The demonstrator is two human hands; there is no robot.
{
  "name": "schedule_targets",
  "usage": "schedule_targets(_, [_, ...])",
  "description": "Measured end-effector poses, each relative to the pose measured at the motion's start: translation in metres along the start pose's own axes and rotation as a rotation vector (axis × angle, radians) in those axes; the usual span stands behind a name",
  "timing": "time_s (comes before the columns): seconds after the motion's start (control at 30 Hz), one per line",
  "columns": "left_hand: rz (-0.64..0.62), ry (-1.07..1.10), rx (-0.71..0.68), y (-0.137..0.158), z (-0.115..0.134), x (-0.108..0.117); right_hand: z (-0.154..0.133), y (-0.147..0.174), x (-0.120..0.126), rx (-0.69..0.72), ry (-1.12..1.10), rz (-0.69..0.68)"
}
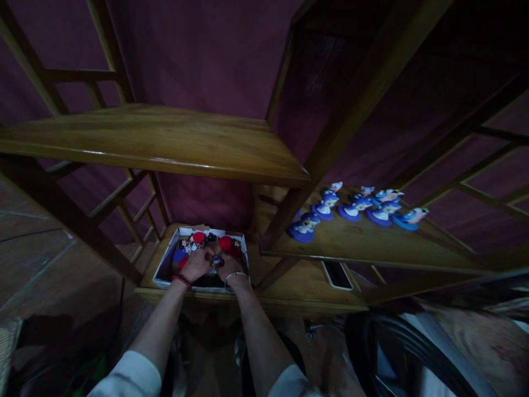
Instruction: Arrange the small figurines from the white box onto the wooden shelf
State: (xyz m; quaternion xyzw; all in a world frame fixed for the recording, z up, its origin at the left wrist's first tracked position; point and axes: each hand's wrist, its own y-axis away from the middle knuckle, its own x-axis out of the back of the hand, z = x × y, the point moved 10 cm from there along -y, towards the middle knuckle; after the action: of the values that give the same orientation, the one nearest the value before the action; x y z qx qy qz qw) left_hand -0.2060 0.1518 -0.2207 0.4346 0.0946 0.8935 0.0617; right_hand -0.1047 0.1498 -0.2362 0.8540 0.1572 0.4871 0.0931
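Both of my hands reach into a shallow white box (163,263) on the lower shelf. Inside it lie several small figurines with red or blue round parts, among them one with a red round part (199,237). My left hand (197,266), with a red bead bracelet at the wrist, and my right hand (230,267), with a silvery bangle, close in from either side on a small dark figurine (216,261). Their fingertips are curled against it. Its details are too dim and small to make out.
To the right, several purple-and-white figurines (305,227) on round bases stand on a higher shelf (355,249). A dark phone-like device with a light edge (337,275) lies on the lower board. A wooden post (285,215) and the upper shelf (157,144) frame the space around the box.
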Motion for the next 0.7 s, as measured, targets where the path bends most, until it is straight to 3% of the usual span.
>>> schedule_targets(0.23, [-0.088,-0.288,-0.081,0.003,-0.001,-0.013,0.005,-0.001,0.001,-0.016,-0.001,0.023])
schedule_targets(0.7, [-0.119,-0.559,-0.002,0.015,0.002,-0.018,0.008,0.002,0.008,-0.029,-0.009,0.059])
